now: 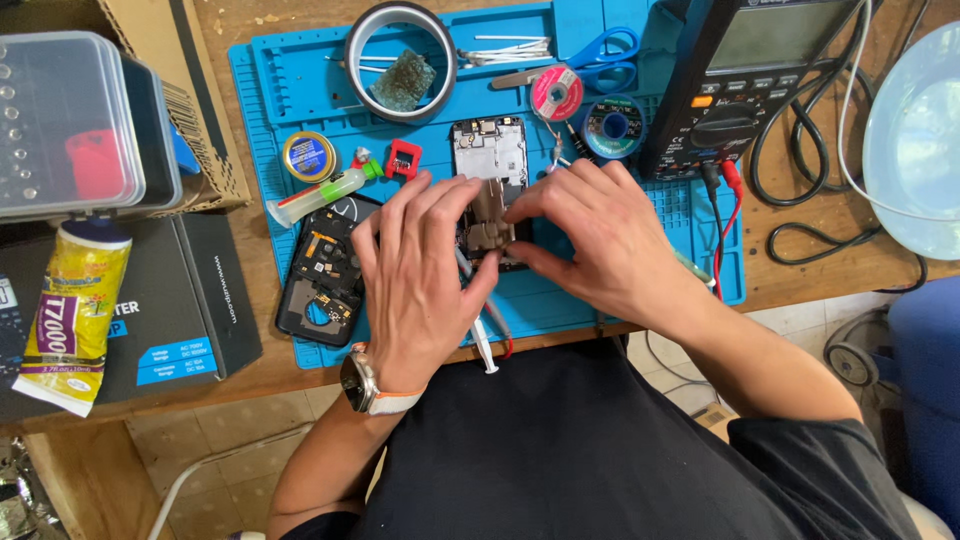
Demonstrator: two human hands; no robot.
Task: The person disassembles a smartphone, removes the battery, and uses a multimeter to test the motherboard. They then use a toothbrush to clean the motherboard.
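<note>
While both hands meet over the blue work mat (pixel 300 95), the left hand (pixel 425 275) and right hand (pixel 600 240) pinch a small brownish part (pixel 493 215) on the opened phone frame (pixel 490 155), fingers curled close on it; the work looks like seating or lifting that piece, so the next move calls for a light, steady grip; a detached back cover (pixel 325 270) lies just left; tape roll (pixel 400 45), scissors (pixel 600 50) and multimeter (pixel 750 70) sit beyond.
</note>
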